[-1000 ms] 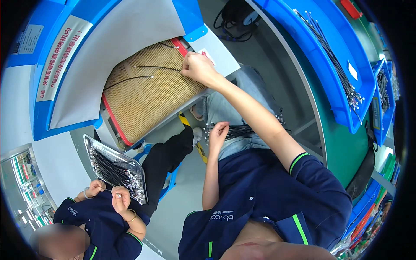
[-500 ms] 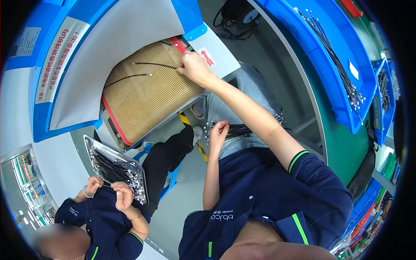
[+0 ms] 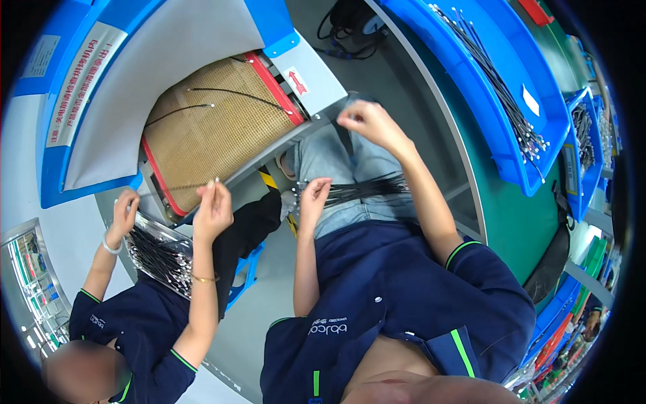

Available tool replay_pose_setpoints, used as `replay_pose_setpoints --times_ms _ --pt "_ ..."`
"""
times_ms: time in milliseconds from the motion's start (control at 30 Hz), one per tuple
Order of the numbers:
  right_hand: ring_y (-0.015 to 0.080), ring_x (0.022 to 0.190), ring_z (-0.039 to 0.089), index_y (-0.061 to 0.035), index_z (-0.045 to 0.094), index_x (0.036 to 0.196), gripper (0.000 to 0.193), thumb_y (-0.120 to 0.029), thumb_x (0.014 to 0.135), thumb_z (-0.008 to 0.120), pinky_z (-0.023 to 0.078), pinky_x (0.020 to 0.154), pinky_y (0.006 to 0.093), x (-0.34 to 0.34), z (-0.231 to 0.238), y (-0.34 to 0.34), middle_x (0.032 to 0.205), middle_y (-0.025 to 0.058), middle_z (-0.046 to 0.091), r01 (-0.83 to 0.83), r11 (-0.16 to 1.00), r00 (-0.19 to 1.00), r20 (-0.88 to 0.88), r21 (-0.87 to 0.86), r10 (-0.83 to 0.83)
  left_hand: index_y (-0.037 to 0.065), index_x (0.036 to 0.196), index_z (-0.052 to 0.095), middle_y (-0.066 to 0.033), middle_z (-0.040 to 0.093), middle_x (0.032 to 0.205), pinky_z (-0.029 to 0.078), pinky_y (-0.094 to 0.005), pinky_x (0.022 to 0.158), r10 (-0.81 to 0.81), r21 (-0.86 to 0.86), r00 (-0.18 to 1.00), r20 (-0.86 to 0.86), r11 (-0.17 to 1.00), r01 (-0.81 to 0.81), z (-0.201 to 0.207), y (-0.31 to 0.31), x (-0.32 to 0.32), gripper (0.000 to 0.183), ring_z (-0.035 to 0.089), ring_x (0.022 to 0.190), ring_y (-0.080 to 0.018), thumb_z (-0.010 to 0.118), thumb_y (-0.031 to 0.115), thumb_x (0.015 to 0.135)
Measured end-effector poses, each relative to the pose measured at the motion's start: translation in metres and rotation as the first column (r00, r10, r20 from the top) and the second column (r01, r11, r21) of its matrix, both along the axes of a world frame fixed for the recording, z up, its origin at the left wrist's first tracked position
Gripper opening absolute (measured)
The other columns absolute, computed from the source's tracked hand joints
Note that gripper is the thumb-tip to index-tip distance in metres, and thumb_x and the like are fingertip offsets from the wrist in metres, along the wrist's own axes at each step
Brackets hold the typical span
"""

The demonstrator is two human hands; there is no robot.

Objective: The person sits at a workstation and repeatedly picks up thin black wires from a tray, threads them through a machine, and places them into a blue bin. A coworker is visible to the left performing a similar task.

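A bundle of thin black cables (image 3: 367,190) with small metal ends lies across my lap. At its left end my left hand (image 3: 313,204) is closed around some of the cables. My right hand (image 3: 375,126) hangs in the air above my knees, beyond the bundle and just right of the machine's edge. Its fingers are loosely bent, with no cable visible in them. A single black cable (image 3: 242,94) rests on the tan mesh belt (image 3: 202,145), its near end by the red border. Another black cable (image 3: 178,114) is further left on the belt.
To the left a co-worker's hands (image 3: 214,209) stretch a cable above the belt's near corner, over a metal tray (image 3: 192,236) of cables. A blue bin (image 3: 498,145) with long cables stands on the green table (image 3: 501,222) at right. The white-and-blue machine housing (image 3: 161,40) overhangs the belt.
My right hand has let go of the cable on the belt and drawn back to the right. My left hand stays at the bundle. The co-worker's hands have risen toward the belt with a cable.
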State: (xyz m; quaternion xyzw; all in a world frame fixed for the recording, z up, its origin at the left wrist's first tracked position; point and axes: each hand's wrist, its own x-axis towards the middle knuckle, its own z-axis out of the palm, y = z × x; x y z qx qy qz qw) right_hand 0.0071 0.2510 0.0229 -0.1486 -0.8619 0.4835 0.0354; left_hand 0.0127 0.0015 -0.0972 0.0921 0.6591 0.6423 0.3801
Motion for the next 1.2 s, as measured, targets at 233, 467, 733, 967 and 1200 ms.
replay_pose_setpoints --times_ms 233,467,733,967,1200 --pt "0.0313 0.097 0.062 -0.0048 0.067 0.095 0.023 -0.018 0.077 0.067 0.047 0.085 0.0398 0.098 -0.064 -0.022 0.094 0.0158 0.067 -0.290 0.957 0.917 0.293 0.028 0.270 -0.001 0.105 0.063 -0.0048 0.066 0.100 0.044 -0.0218 0.086 0.009 -0.076 0.989 -0.149 0.997 -0.021 0.025 -0.003 -0.007 0.015 0.060 0.094 -0.0092 0.057 0.004 0.092" --pt "0.0321 0.084 0.062 -0.0028 0.064 0.087 0.014 -0.011 0.075 0.064 0.047 0.079 0.0397 0.105 -0.071 -0.028 0.084 0.0147 0.065 -0.316 0.948 0.923 0.241 0.035 0.299 0.000 0.111 0.059 -0.0088 0.064 0.108 0.045 -0.0254 0.089 0.003 -0.198 0.938 -0.345 0.977 -0.076 0.041 -0.020 -0.018 0.020 0.061 0.098 -0.0134 0.053 0.003 0.093" --pt "0.0301 0.086 0.061 -0.0006 0.061 0.087 0.012 -0.011 0.080 0.061 0.046 0.080 0.0383 0.108 -0.057 -0.021 0.086 0.0136 0.063 -0.255 0.965 0.954 0.147 -0.056 0.261 0.004 0.122 0.053 -0.0166 0.052 0.126 0.039 -0.0358 0.099 -0.274 -0.422 0.761 -0.588 0.907 0.000 0.034 -0.027 -0.017 0.029 0.052 0.115 -0.0303 0.043 0.008 0.095" --pt "0.0273 0.082 0.062 -0.0003 0.060 0.090 0.014 -0.014 0.087 0.057 0.048 0.075 0.0364 0.107 -0.038 -0.019 0.087 0.0130 0.064 -0.200 0.976 0.965 0.153 -0.085 0.211 0.005 0.120 0.055 -0.0171 0.054 0.117 0.042 -0.0369 0.094 -0.325 -0.506 0.790 -0.520 0.862 0.022 0.040 -0.030 -0.016 0.027 0.053 0.109 -0.0324 0.048 0.012 0.095" --pt "0.0237 0.080 0.062 -0.0009 0.062 0.096 0.016 -0.013 0.088 0.058 0.049 0.073 0.0339 0.106 -0.034 -0.017 0.087 0.0119 0.063 -0.209 0.971 0.973 0.071 -0.111 0.218 0.005 0.112 0.060 -0.0158 0.057 0.111 0.043 -0.0377 0.091 -0.309 -0.537 0.851 -0.425 0.843 0.037 0.046 -0.033 -0.024 0.024 0.054 0.105 -0.0323 0.056 0.014 0.091"
